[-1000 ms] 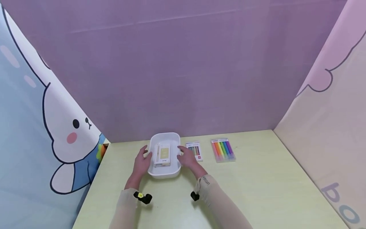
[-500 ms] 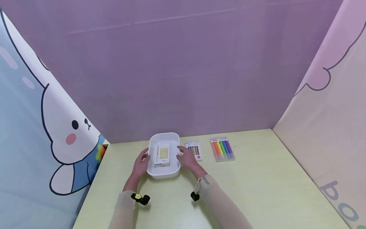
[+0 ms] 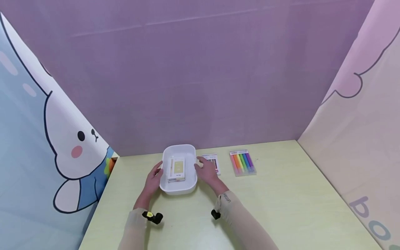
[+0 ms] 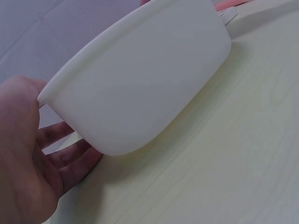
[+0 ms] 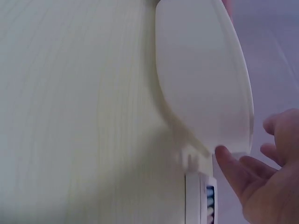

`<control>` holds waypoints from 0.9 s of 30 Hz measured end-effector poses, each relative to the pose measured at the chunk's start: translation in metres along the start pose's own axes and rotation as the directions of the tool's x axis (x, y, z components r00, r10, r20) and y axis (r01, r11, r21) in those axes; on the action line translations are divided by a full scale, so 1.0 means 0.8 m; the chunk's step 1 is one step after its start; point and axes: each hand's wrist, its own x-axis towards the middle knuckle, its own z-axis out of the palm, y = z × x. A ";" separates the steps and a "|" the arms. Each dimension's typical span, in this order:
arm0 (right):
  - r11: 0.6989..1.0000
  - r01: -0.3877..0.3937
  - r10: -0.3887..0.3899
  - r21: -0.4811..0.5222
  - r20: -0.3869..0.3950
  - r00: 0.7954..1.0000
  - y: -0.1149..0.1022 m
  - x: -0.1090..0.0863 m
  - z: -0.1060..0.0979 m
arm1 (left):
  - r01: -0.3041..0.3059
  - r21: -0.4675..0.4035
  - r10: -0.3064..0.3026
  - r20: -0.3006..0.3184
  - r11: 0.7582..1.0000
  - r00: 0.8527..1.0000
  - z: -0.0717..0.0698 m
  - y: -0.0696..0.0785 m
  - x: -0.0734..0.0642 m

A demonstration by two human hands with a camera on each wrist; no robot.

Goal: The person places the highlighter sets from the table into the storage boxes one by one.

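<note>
In the head view a white plastic tray (image 3: pixel 178 189) sits at the back of the table, with a small white box with a yellow panel (image 3: pixel 177 168) lying inside. My left hand (image 3: pixel 153 180) holds the tray's left side. In the left wrist view its thumb is at the rim and its fingers (image 4: pixel 74 161) lie against the wall below. Beside the tray's right side is my right hand (image 3: pixel 207 173), fingers spread and thumb off the rim. One fingertip (image 5: pixel 223 151) is at or very near the tray's wall in the right wrist view.
A flat white pack of coloured sticks (image 3: pixel 213 159), partly behind my right hand, lies right of the tray. Farther right is a clear pack of rainbow-coloured markers (image 3: pixel 243 163). A purple cloth wall (image 3: pixel 200 86) stands behind the table (image 3: pixel 281 201), with printed cloths at both sides.
My right hand has shifted slightly right, and its thumb has come away from the tray's rim. The tray appears a touch farther left, my left hand staying with it. The box remains inside.
</note>
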 end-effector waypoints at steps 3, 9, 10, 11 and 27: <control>0.994 0.057 -0.063 -0.096 -0.063 0.996 0.007 0.005 -0.008 | 0.023 -0.004 -0.023 0.002 1.000 1.000 -0.001 0.002 -0.001; 0.950 -0.015 -0.024 -0.313 -0.121 0.992 0.022 0.011 -0.018 | 0.035 -0.038 -0.035 0.018 0.999 0.999 -0.002 0.001 0.001; 0.938 -0.047 0.004 -0.344 -0.125 0.992 0.025 0.012 -0.018 | 0.035 -0.038 -0.035 0.018 0.999 0.999 -0.001 0.001 0.001; 0.926 -0.077 0.032 -0.370 -0.127 0.991 0.027 0.013 -0.017 | 0.035 -0.039 -0.034 0.017 0.999 0.999 -0.001 0.000 0.002; 0.865 -0.266 0.243 -0.426 -0.108 0.964 0.048 0.017 -0.007 | 0.050 -0.007 -0.050 -0.005 0.999 0.999 0.006 0.006 0.003</control>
